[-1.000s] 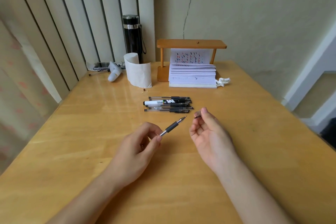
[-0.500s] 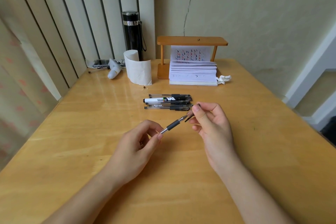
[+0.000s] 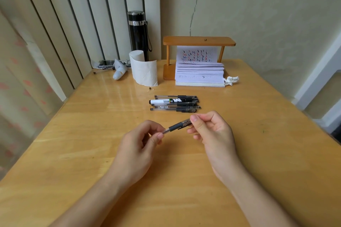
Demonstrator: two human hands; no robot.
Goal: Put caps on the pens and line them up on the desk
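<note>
Above the middle of the wooden desk [image 3: 88, 149] I hold a clear pen with a black grip [image 3: 176, 127], tilted up to the right. My left hand [image 3: 142, 143] pinches its rear end. My right hand [image 3: 212, 131] grips the clear cap [image 3: 187, 122], which sits over the pen's tip. Just beyond them, several capped pens [image 3: 175, 109] lie side by side in a row with a white marker [image 3: 166, 101] among them, all pointing left to right.
At the back stand a black flask [image 3: 137, 33], a toilet-paper roll [image 3: 144, 72], a wooden stand [image 3: 198, 42] and a stack of paper [image 3: 199, 74]. A crumpled tissue [image 3: 231, 80] lies right of the stack. Small clutter [image 3: 110, 64] sits at the back left corner.
My right hand brought the cap from apart onto the pen's tip. Both hands moved closer together. The row of pens has stayed still.
</note>
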